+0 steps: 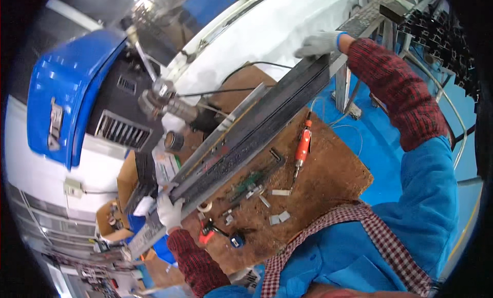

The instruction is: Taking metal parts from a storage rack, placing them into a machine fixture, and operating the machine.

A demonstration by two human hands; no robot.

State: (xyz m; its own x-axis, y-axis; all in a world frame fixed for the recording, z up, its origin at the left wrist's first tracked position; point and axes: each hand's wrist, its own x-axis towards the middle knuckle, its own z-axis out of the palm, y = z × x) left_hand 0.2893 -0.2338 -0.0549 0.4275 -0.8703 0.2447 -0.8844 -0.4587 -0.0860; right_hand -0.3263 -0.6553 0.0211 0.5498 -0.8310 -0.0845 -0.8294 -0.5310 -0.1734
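Observation:
A long dark metal profile (246,131) runs diagonally across the brown workbench (339,167). My left hand (169,209), in a pale work glove, is closed around its near-left edge. At the far-right end, my right hand (317,44), gloved the same way, curls over the top of the profile; its fingertips are partly hidden. Nearer to me on the bench lies a red air-powered hand tool (303,146) with a slim metal tip. A dark green clamp-like tool (250,184) rests beside the profile's near side.
Small metal plates (280,218), a tape roll (204,207), a blue tape measure (236,240) and a red-and-black tool (208,230) lie on the bench. A blue-covered machine (67,98) stands left. Cardboard boxes (112,221) sit lower left; a metal rack (380,36) stands far right.

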